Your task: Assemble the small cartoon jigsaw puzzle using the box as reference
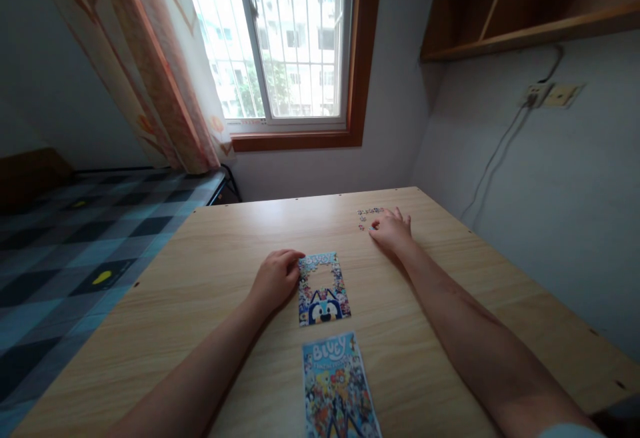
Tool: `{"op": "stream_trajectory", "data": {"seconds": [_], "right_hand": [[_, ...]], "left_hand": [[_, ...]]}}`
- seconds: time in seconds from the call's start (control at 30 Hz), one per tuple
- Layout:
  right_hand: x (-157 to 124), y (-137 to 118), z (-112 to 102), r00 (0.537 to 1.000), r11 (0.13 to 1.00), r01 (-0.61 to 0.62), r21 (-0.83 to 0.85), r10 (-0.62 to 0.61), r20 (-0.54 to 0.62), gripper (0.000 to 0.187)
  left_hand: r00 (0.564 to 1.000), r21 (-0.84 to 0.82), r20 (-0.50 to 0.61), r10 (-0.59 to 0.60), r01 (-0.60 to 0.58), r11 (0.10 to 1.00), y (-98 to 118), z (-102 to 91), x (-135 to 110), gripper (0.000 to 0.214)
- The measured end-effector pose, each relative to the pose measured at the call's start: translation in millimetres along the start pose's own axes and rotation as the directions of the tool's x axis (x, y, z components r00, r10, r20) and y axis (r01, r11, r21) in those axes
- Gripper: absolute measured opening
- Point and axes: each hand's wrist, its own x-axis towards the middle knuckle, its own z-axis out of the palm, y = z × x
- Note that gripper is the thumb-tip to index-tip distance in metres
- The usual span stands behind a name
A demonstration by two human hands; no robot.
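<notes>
A partly assembled jigsaw puzzle (325, 313) lies on the wooden table, with a bare gap in its upper middle and a blue cartoon dog's face at the bottom. My left hand (278, 275) rests on the table along its left edge, fingers loosely bent and touching the upper left corner. Farther off to the right, my right hand (393, 230) pinches a small puzzle piece (372, 229) between thumb and index finger, its other fingers raised. Beside it lie several loose puzzle pieces (363, 211). Closer to me is a printed picture sheet (336, 385) titled "Bluey".
The wooden table (240, 225) reaches toward a wall with a barred window (300, 45). A bed with a checked cover (100, 231) stands on the left, below a curtain (155, 58). On the right are a wall shelf (530, 31) and a plugged-in cable (500, 148).
</notes>
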Motion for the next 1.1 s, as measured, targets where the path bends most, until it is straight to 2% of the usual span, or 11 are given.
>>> {"op": "stream_trajectory", "data": {"seconds": [0.2, 0.3, 0.43, 0.57, 0.63, 0.73, 0.8, 0.97, 1.1], "right_hand": [[0.4, 1.8, -3.8, 1.0, 1.0, -0.012, 0.018, 0.012, 0.029, 0.023], [-1.1, 0.2, -6.5, 1.0, 1.0, -0.009, 0.028, 0.009, 0.002, 0.023], [-1.7, -2.4, -18.1, 0.999, 0.992, 0.018, 0.126, -0.023, 0.04, 0.015], [0.7, -11.8, -35.0, 0.985, 0.966, 0.116, 0.229, -0.142, 0.1, 0.012], [-1.6, -22.7, -38.3, 0.96, 0.905, 0.208, 0.372, -0.262, 0.098, 0.012], [-12.4, -45.0, -30.6, 0.904, 0.736, 0.273, 0.619, -0.417, 0.096, 0.013], [-22.7, -59.8, -18.9, 0.877, 0.68, 0.258, 0.687, -0.463, 0.129, 0.013], [-45.3, -83.2, 9.7, 0.829, 0.651, 0.312, 0.692, -0.542, 0.136, 0.011], [-54.8, -90.4, 18.1, 0.81, 0.651, 0.34, 0.679, -0.57, 0.141, 0.013]], "left_hand": [[1.0, 0.007, -0.008, 0.004, -0.004, 1.0, 0.5, 0.2, -0.3, 0.031], [1.0, 0.011, -0.014, 0.005, -0.005, 1.0, 0.8, 0.5, -0.5, 0.031], [1.0, 0.011, -0.015, 0.014, -0.014, 1.0, -0.3, 1.6, -0.1, 0.03], [0.999, 0.011, -0.027, 0.017, -0.017, 1.0, -1.8, 3.5, 0.0, 0.029], [0.999, -0.003, -0.03, 0.017, -0.017, 1.0, -1.7, 4.0, -0.3, 0.029], [0.999, -0.026, -0.041, 0.02, -0.021, 0.999, 0.3, 3.1, -1.0, 0.028], [0.998, -0.04, -0.054, 0.019, -0.021, 0.999, 2.4, 1.4, -1.3, 0.028], [0.997, -0.068, -0.071, 0.022, -0.027, 0.997, 6.5, -0.6, -1.7, 0.027], [0.997, -0.065, -0.044, 0.057, -0.059, 0.996, 7.3, 0.9, -2.1, 0.026]]}}
